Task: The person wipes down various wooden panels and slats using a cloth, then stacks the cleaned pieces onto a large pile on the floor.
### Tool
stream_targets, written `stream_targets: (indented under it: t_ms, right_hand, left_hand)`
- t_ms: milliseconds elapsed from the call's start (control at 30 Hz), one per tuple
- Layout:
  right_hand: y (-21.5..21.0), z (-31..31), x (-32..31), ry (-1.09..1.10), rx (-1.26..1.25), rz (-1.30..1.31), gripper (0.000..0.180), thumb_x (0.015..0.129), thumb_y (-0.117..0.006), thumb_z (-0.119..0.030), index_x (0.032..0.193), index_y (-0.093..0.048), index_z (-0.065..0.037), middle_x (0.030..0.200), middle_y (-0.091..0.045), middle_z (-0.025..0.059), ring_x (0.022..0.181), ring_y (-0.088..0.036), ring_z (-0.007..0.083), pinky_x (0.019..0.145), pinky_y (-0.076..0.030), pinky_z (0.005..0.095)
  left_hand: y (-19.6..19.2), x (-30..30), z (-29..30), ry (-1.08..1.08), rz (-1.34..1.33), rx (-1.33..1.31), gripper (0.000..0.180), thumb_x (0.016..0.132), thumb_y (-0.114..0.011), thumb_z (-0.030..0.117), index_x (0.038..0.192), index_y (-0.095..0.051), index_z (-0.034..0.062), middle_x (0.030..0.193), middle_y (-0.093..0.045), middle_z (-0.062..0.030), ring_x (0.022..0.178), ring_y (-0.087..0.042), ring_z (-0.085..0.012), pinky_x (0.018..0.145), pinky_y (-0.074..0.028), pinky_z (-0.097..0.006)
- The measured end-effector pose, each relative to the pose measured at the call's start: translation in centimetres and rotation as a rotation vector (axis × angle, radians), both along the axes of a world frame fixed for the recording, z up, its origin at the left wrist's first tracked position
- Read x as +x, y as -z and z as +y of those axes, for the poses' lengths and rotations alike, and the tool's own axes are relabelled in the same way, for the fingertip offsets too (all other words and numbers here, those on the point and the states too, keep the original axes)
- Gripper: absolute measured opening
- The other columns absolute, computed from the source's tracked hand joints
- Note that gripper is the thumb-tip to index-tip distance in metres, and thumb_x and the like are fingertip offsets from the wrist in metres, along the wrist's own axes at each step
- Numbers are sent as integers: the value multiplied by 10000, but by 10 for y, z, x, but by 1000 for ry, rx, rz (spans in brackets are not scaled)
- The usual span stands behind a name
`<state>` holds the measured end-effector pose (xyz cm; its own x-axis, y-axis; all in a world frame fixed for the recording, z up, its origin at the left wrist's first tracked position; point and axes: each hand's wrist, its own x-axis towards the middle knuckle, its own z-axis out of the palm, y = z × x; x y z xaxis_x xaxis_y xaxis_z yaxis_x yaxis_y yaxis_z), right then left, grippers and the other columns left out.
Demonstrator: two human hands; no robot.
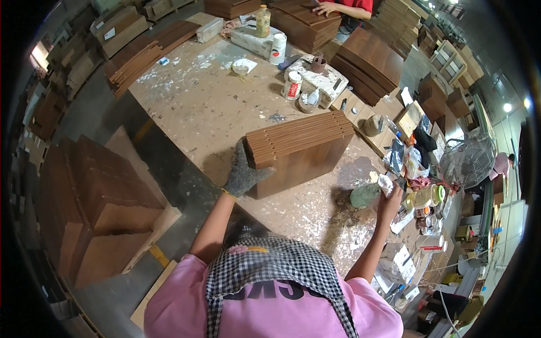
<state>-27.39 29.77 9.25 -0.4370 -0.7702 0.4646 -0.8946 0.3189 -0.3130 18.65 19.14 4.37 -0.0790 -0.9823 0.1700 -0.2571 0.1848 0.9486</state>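
Note:
A bundle of brown wooden boards (307,160) stands on edge on the worktable, its grooved edges facing up. My left hand (245,173), in a grey glove, grips its left end, with the thumb across the front face and the fingers around the end. To the right, my right hand (390,201) is closed on a crumpled white cloth (385,184). That cloth is just above and beside a cloudy green jar (364,196) on the paint-spotted tabletop. Part of the right hand's fingers is hidden behind the cloth.
White cans (292,85) and a stained white block (324,79) stand beyond the boards. Bottles, bags and a fan (468,160) crowd the right side. Brown panels (112,197) are stacked on the left floor. A co-worker's hand (326,8) rests on panels at the far side.

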Motion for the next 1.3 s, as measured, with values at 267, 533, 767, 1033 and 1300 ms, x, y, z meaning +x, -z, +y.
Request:
stream_targets:
  t_ms: [267,533,767,1033,1300]
  right_hand:
    - [-115,-80,140,-313,-351,-691,510,829,-725,-59,1295,-528,6,1211,-609,208,1084,-627,300,907,-512,392]
    - [-53,-169,257,-649,553,-270,490,1022,-422,-441,1382,-544,-132,1224,-645,160,1071,-625,336,943,-486,461]
    - [-55,-169,248,-445,402,-94,423,994,-500,-252,1365,-518,-50,1235,-601,242,1177,-538,402,1027,-390,533]
    - [-55,-185,216,-529,145,-116,302,988,-520,-283,1195,-689,-141,1146,-672,154,1047,-624,280,941,-475,439]
    - [-39,-170,251,-634,176,211,282,895,-606,-188,1142,-680,-73,1219,-639,146,1108,-580,387,1074,-346,531]
  left_hand:
    - [7,3,-7,29,-115,-17,1312,633,-927,355,1520,-19,28,1492,-322,-193,1361,-371,-309,1109,-368,-432]
    - [0,6,-17,167,-273,-161,1172,728,-845,420,1514,-75,16,1475,-333,-196,1340,-394,-329,1094,-376,-449]
    - [-9,8,1,93,-223,-42,1128,773,-807,426,1519,-73,6,1504,-295,-200,1381,-340,-339,1139,-309,-457]
    - [15,11,-13,41,-44,-75,1260,580,-952,331,1478,-130,9,1446,-387,-184,1314,-427,-320,1096,-378,-446]
    - [18,6,-5,64,-60,28,1363,616,-925,386,1520,9,-25,1508,-286,-228,1376,-338,-356,1132,-316,-467]
